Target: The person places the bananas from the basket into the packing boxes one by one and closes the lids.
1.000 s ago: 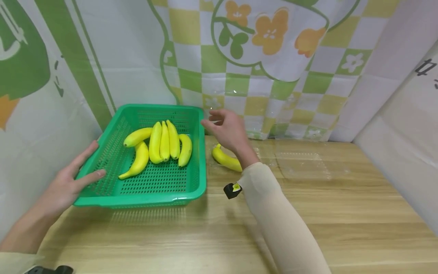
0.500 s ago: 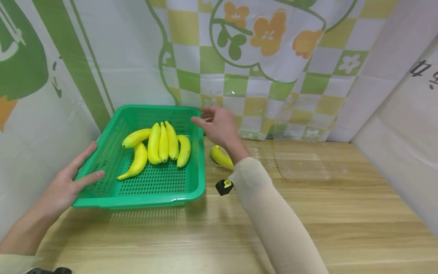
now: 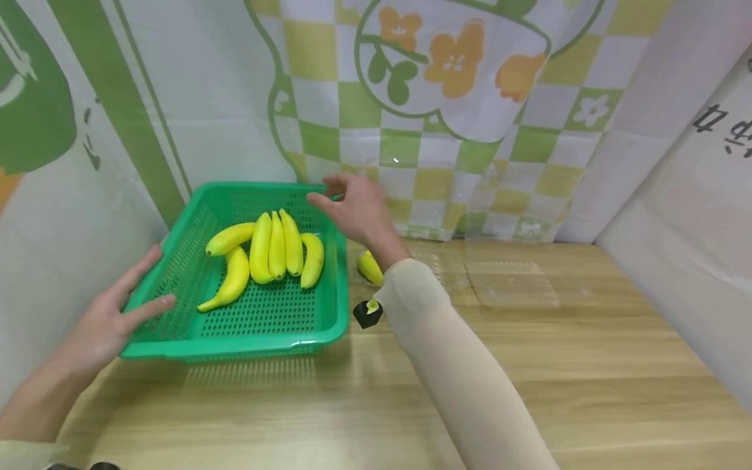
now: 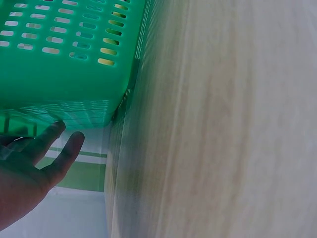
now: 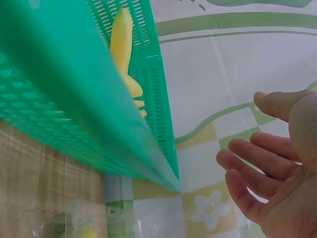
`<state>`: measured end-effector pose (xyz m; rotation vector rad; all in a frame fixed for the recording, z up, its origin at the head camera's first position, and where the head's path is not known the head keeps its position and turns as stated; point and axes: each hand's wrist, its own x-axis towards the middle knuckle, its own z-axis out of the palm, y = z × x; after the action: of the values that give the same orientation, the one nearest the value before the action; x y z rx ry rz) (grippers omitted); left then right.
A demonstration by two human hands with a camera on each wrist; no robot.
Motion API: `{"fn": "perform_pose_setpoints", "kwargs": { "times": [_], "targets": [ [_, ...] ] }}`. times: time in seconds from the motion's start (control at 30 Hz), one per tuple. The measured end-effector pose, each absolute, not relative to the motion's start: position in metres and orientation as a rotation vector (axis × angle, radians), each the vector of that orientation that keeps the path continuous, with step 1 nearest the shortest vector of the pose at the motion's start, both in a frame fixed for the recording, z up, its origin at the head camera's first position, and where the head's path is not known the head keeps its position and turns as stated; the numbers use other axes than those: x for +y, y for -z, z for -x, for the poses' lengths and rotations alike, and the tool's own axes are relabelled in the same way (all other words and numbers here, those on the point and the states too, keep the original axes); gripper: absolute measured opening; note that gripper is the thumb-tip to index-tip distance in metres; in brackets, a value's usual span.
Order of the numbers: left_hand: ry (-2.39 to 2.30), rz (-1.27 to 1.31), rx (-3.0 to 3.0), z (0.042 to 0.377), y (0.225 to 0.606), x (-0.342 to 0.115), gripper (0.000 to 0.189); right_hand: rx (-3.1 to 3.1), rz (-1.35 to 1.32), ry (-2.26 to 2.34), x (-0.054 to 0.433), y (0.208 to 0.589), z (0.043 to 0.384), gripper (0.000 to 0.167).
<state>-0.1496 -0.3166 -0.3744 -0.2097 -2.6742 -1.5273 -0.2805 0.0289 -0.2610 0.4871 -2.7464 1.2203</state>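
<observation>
A green plastic basket [image 3: 235,347] stands on the left of the table with several yellow bananas [image 3: 277,247] inside. My left hand [image 3: 108,320] holds its left rim, thumb over the edge and fingers along the outside; the left wrist view shows fingertips [image 4: 74,141] at the outer wall. Over the basket's back right corner hovers my right hand [image 3: 355,205], fingers loosely bent. The right wrist view shows nothing in that hand [image 5: 277,163], and it is apart from the rim. Another banana [image 3: 369,267] lies right of the basket, partly hidden by my right wrist.
Clear plastic trays [image 3: 514,282] lie on the wooden table [image 3: 499,365] at the back right. A patterned sheet [image 3: 446,150] hangs right behind the basket, with white sheets [image 3: 681,215] along the sides.
My right hand has moved left, from beside the basket to above its back right corner, hiding more of the banana outside. The left hand stays on the basket rim.
</observation>
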Motion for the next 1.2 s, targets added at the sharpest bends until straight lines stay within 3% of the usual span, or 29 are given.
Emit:
{"fn": "perform_pose_setpoints", "kwargs": {
  "times": [0.8,1.2],
  "targets": [
    [1.516,0.206,-2.673,0.150,0.376,-0.318,0.078,-2.808,-0.494,-1.172,-0.003,0.252,0.288,0.054],
    [1.505,0.208,-2.709,0.150,0.376,-0.319,0.077,-2.817,-0.402,-1.255,-0.023,0.267,0.291,0.048]
  ]
}}
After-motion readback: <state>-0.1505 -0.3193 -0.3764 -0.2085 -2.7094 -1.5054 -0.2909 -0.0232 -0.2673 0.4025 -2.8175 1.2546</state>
